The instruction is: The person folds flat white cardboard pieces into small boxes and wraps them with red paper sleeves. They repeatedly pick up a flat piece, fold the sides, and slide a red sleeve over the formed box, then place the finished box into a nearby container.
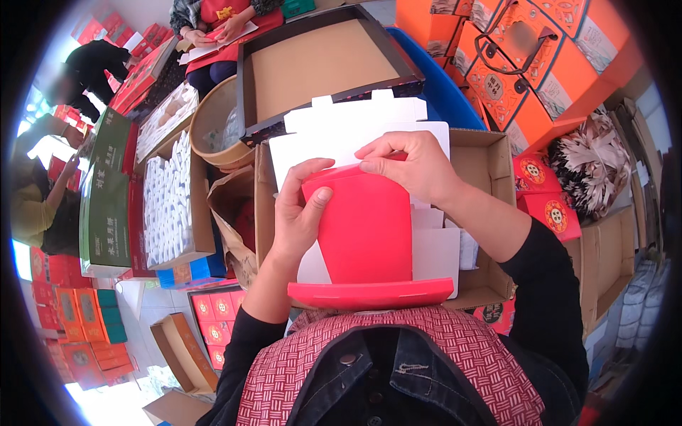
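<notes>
Against the patterned apron (412,355), the plain, bright red card (366,227) ends in a long folded strip; its smooth panel widens away above white cardboard (433,259), left hand (302,206) gripping its far left corner, right hand (412,167) pinching the far edge.

An open brown cardboard box (484,170) serves as the support, with flat white card pieces (369,117) lying across it. To the left of this box, the pale tiled floor (153,302) carries a long, shallow open carton (183,353).
</notes>
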Demonstrator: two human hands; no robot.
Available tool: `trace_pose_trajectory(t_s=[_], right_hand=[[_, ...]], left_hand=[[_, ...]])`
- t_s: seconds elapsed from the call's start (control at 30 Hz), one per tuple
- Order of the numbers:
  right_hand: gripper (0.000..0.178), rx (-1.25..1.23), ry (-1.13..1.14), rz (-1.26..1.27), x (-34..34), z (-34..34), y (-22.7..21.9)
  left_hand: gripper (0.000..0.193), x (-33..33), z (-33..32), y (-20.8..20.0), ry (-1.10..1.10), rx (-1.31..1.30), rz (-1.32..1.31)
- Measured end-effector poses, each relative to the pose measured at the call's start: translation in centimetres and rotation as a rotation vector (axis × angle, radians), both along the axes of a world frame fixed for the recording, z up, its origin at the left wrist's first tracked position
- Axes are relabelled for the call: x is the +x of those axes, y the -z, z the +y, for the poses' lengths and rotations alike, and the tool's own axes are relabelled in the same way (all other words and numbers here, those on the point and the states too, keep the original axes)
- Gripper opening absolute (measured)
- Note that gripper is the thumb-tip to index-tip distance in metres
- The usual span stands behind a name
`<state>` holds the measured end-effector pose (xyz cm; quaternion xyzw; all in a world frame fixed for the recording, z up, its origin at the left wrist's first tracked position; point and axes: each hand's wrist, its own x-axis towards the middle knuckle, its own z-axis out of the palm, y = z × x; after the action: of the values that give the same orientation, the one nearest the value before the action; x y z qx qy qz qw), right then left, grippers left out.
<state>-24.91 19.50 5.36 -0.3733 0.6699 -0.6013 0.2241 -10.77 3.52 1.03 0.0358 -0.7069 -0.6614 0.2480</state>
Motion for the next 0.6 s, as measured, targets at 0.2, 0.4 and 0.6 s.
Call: trace_pose_trajectory(t_s=[0.2, 0.4, 0.6], right_hand=[[0.012, -0.237, 0.064, -0.268, -0.8, 1.0, 0.4], [0.009, -0.248, 0.21, -0.095, -0.1, 3.0, 2.5], [0.006, -0.292, 0.257, -0.126, 0.4, 2.2, 3.1]], left_hand=[[0.016, -0.6, 0.0, 0.0, -0.068, -0.089, 0.082], [0.015, -0.5, -0.3, 0.2, -0.057, -0.089, 0.09], [0.013, -0.7, 0.0, 0.4, -0.103, -0.078, 0.097]])
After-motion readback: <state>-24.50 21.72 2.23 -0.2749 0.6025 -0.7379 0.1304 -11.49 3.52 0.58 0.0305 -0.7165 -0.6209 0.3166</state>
